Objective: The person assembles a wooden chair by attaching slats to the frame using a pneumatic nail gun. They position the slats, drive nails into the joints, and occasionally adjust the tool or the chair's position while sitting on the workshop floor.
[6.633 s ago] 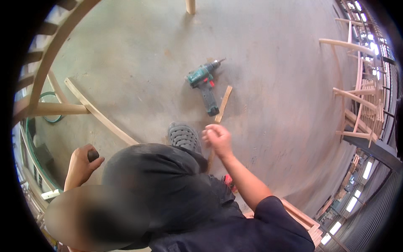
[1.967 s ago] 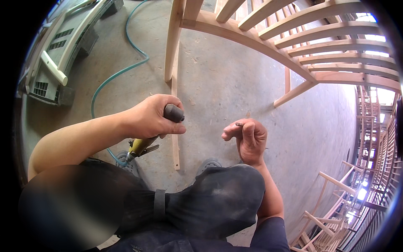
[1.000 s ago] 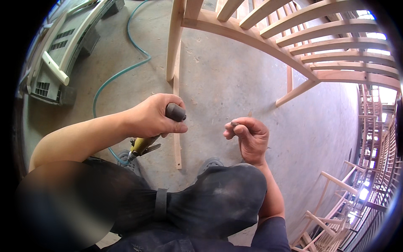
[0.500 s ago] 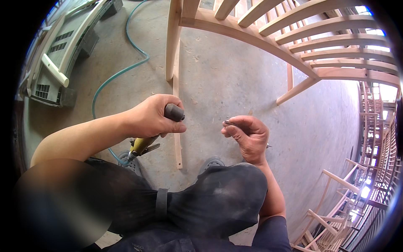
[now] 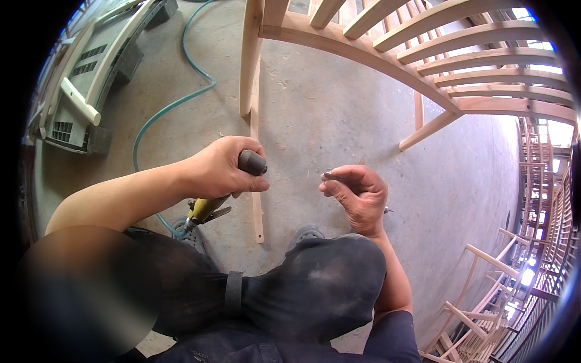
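My left hand (image 5: 221, 166) is wrapped round a hand-held air tool (image 5: 206, 209) with a yellow body, a lever and a dark head (image 5: 252, 163) that juts out above the fist. A teal air hose (image 5: 143, 134) joins its lower end. To the right, at about the same height, my right hand (image 5: 360, 196) pinches a small metal piece (image 5: 330, 176) between thumb and fingertips; its exact kind is too small to tell. A gap separates the hands. Beside the right wrist a thin metal tip (image 5: 388, 210) shows, its other part hidden behind the hand.
A slatted wooden furniture frame (image 5: 363, 45) stands ahead, from the middle to the right. A narrow wooden strip (image 5: 256, 221) extends below its left leg. At the far left are wood pieces (image 5: 80, 101) on a grey plastic pallet (image 5: 60, 124). More wooden frames (image 5: 484, 302) stand at right.
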Available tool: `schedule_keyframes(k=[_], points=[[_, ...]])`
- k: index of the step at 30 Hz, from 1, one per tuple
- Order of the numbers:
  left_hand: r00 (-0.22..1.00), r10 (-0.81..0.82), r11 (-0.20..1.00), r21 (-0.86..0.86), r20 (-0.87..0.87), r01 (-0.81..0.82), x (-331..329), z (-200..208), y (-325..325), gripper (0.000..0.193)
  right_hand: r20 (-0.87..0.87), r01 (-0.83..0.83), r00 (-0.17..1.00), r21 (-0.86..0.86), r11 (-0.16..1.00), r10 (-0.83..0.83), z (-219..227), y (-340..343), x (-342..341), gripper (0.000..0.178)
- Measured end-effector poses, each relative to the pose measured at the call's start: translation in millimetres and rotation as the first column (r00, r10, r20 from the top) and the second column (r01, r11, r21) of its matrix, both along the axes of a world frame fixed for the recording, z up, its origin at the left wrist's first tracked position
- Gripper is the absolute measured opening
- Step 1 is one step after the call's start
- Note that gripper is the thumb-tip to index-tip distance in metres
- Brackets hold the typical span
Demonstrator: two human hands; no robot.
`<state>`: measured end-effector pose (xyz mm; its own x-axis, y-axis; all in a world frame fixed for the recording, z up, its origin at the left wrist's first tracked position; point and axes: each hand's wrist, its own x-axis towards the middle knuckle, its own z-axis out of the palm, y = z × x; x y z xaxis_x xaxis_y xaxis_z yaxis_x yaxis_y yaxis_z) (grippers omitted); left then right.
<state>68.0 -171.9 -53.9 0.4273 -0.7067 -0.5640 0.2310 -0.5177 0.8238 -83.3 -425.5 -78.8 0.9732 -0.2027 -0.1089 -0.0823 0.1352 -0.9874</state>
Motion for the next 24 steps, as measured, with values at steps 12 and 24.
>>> schedule_keyframes(k=[12, 24], points=[[0.989, -0.043, 0.990, 0.138, 0.144, 0.023, 6, -14, 0, 0.030, -0.033, -0.021, 0.999, 0.018, 1.000, 0.021, -6, -4, -1, 0.015], [0.739, -0.565, 0.725, 0.648, 0.367, 0.233, 36, -138, 40, 0.047, -0.226, 0.616, 0.757, -0.068, 0.785, -0.613, -81, -66, -123, 0.015]])
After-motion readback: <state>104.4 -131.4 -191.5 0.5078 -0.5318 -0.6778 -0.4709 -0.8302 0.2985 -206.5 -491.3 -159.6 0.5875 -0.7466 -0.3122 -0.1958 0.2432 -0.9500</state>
